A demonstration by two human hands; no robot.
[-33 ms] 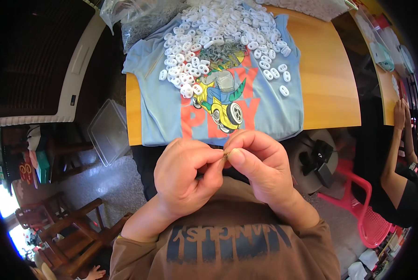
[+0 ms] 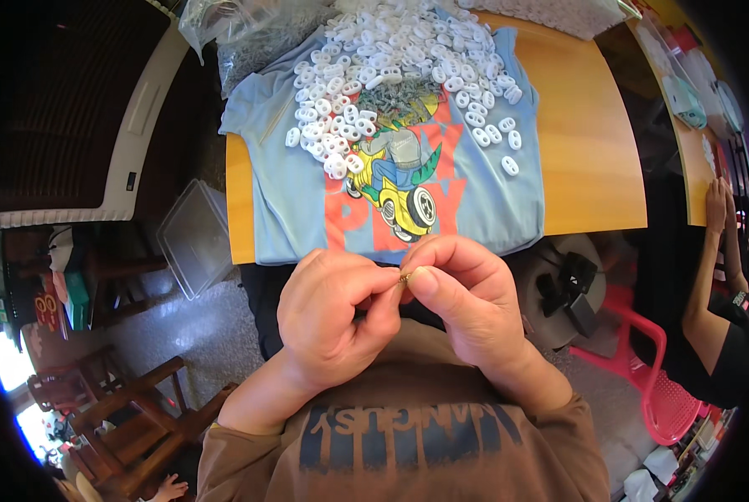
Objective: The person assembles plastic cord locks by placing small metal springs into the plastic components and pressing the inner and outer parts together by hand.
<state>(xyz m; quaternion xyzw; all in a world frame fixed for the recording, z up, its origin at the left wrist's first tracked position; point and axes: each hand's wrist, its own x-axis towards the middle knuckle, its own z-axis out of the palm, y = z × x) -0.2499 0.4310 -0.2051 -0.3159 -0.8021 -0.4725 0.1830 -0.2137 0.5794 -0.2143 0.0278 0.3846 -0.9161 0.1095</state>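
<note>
Close together just off the table's near edge, my left hand [image 2: 337, 314] and my right hand [image 2: 466, 293] pinch at one spot. Between their fingertips is a tiny brass-coloured piece [image 2: 405, 277] that looks like a small coiled spring. Most of it is hidden by the thumbs and forefingers. Beyond the hands a blue printed shirt [image 2: 291, 209] lies spread on the wooden table [image 2: 596, 167]. White oval pieces with two holes [image 2: 341, 125] are heaped over its far part. Amid them sits a pile of small grey metal bits [image 2: 400, 99], perhaps springs.
A clear plastic bag [image 2: 278, 46] of grey bits stands at the far left. At the right are a pink chair [image 2: 642, 360], a round stool [image 2: 559, 293] holding black items, and another person's arm [image 2: 707, 276]. A clear bin [image 2: 194, 238] and a wooden chair [image 2: 140, 427] stand left.
</note>
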